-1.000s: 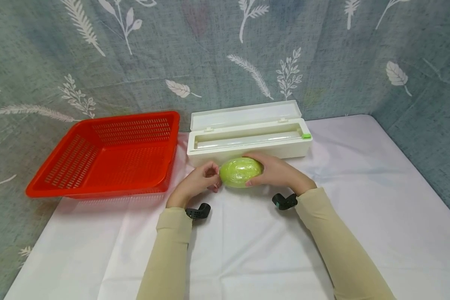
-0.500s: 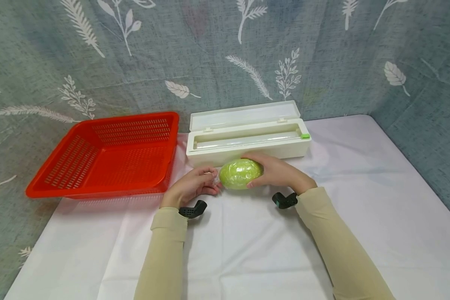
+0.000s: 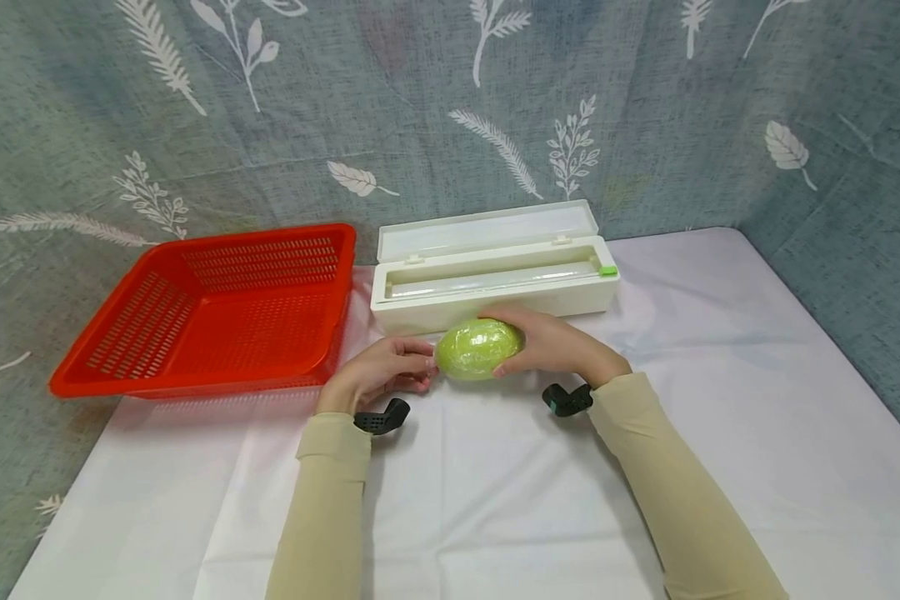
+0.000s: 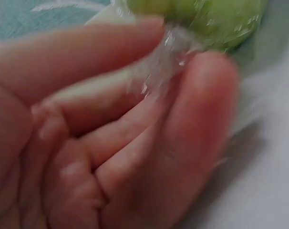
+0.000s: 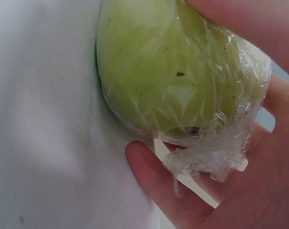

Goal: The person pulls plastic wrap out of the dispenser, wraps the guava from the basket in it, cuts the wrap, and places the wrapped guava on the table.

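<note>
An oval yellow-green fruit, like a small melon, lies on the white cloth, tightly covered in clear plastic wrap. My right hand grips its right end, with the thumb on the near side and fingers on the far side. At that end the right wrist view shows a crumpled bunch of wrap near the palm. On the fruit's left side my left hand pinches a gathered tail of plastic wrap between thumb and index finger. The other left fingers are curled behind it.
Just behind the fruit stands a white plastic-wrap dispenser box, lid raised, with a wrap roll inside and a green slider at its right end. A red slotted basket sits to the left. A patterned cloth backdrop rises behind.
My left hand has moved slightly left and its fingers have shifted on the wrap tail. The fruit has turned a little; my right hand keeps its grip.
</note>
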{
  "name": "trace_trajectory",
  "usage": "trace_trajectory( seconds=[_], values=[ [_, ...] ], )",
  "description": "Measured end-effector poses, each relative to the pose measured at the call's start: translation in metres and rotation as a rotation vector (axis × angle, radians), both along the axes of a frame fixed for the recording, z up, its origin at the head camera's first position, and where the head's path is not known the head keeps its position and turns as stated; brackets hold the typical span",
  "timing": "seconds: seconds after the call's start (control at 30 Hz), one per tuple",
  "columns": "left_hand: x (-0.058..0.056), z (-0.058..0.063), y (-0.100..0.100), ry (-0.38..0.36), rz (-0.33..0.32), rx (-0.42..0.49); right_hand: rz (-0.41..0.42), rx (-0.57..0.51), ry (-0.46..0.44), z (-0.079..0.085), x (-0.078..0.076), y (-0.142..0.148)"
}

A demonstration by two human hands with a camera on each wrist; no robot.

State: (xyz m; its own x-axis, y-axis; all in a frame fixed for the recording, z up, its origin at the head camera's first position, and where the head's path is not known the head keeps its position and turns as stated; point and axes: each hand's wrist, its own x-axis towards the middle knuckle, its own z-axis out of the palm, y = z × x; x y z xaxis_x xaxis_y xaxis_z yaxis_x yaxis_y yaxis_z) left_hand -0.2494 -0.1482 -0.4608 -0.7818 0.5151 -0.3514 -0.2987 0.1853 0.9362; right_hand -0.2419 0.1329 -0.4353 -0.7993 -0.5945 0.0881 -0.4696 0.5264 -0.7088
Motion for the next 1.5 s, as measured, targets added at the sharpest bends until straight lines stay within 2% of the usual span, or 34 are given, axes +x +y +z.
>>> trace_trajectory(
  seconds=[0.1, 0.23, 0.3, 0.43, 0.6, 0.8, 0.9, 0.97, 1.1, 1.2, 1.27, 1.3, 1.37, 1.5],
  values=[
    [0.002, 0.003, -0.002, -0.003, -0.059, -0.072, 0.014, -0.002, 0.004, -0.001, 0.0, -0.001],
    [0.004, 0.006, -0.002, 0.031, -0.16, -0.163, 0.017, -0.005, -0.008, -0.001, 0.0, -0.001],
    [0.004, 0.006, -0.001, 0.025, -0.174, -0.177, 0.014, -0.005, -0.018, -0.001, 0.001, -0.001],
    [0.003, 0.004, 0.001, 0.052, -0.159, -0.178, 0.014, -0.011, -0.033, 0.0, 0.001, -0.001],
    [0.002, 0.001, 0.002, 0.117, -0.142, -0.116, 0.023, -0.016, -0.041, 0.0, 0.001, 0.0],
    [0.002, -0.002, -0.002, 0.109, -0.081, -0.032, 0.029, -0.007, -0.025, -0.001, -0.001, 0.001],
    [0.001, -0.003, -0.001, 0.147, -0.058, -0.051, 0.025, -0.006, -0.028, -0.002, -0.001, 0.001],
    [0.001, -0.002, 0.0, 0.205, -0.044, -0.093, 0.017, -0.006, -0.032, -0.001, -0.001, 0.001],
    [0.002, 0.002, 0.007, 0.396, -0.014, -0.22, -0.013, -0.008, -0.043, 0.0, -0.001, -0.001],
    [0.001, 0.005, 0.013, 0.586, 0.001, -0.335, -0.033, -0.014, -0.061, 0.0, -0.001, -0.002],
    [0.001, 0.006, 0.016, 0.649, 0.011, -0.392, -0.039, -0.018, -0.071, 0.001, -0.001, -0.002],
    [0.0, 0.007, 0.017, 0.653, 0.01, -0.414, -0.041, -0.018, -0.073, 0.001, -0.001, -0.002],
    [0.001, 0.009, 0.018, 0.593, -0.007, -0.42, -0.04, -0.02, -0.076, 0.001, -0.001, -0.002],
    [0.003, 0.011, 0.017, 0.319, -0.03, -0.354, -0.025, -0.023, -0.055, 0.0, -0.001, -0.003]
  ],
)
